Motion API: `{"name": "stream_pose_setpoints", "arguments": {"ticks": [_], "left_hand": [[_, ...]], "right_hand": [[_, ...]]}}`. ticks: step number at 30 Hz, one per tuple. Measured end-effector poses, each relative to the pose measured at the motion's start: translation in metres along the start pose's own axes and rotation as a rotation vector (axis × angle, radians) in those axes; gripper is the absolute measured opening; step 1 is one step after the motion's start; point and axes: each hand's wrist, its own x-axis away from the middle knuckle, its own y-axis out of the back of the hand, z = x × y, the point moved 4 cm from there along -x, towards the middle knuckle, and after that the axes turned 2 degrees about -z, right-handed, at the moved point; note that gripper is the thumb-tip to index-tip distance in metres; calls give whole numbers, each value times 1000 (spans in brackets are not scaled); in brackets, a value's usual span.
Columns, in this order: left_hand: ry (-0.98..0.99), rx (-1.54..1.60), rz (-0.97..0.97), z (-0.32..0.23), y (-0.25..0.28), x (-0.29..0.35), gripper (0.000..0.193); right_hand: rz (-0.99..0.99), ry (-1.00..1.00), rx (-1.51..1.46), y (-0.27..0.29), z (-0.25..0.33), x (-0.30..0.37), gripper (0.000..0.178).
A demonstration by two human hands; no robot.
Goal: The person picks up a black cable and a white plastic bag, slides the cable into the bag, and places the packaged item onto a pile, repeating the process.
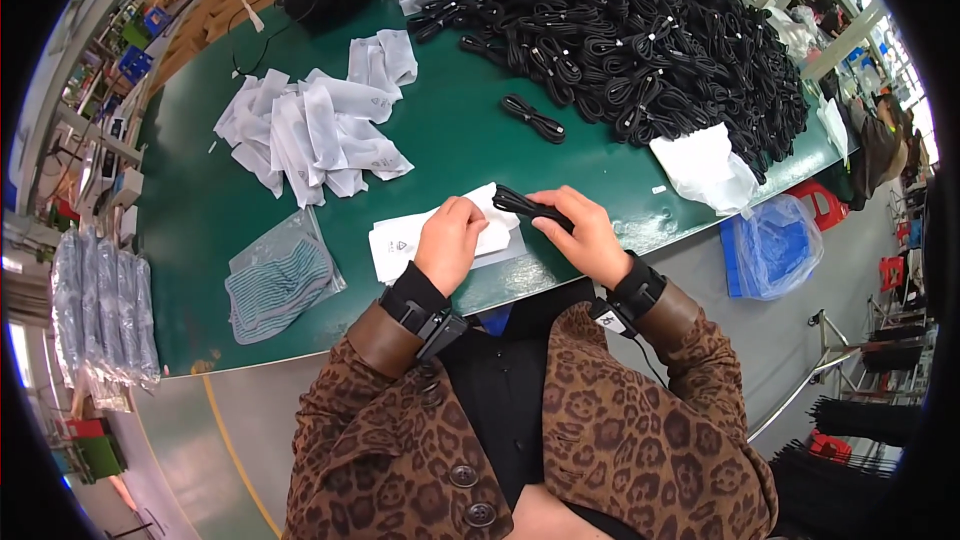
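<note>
- Hands at the table's near edge: left hand [448, 240] pinches a flat white pouch [440, 232]; right hand [585, 235] grips a coiled black cable [527, 207], its end at the pouch mouth.
- Matte green table [200, 210]: crinkled clear bag of striped knit cloth [278, 280].
- Mid-table: loose heap of limp white pouches [315, 130].
- Far side: glossy mound of bundled black cables [650, 50].

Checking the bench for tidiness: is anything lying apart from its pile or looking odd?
One coiled black cable lies alone on the green table, apart from the big cable heap. The white bags are scattered loosely. Nothing looks spilled or damaged.
</note>
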Motion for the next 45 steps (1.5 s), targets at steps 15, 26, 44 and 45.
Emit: {"name": "stream_pose_setpoints", "arguments": {"ticks": [15,26,44,45], "left_hand": [[-52,-532,-374,34,128,46,14],[257,-614,-204,137,168,122,16],[-187,-131,15,-7,11,13,13],[-159,-139,23,-5,9,12,12]], "right_hand": [[-42,-85,-5,0,-14,11,26],[-61,-146,-73,-14,-10,9,25],[-166,-101,-83,-15,10,3,26],[-168,-107,-89,-14,9,3,26]]}}
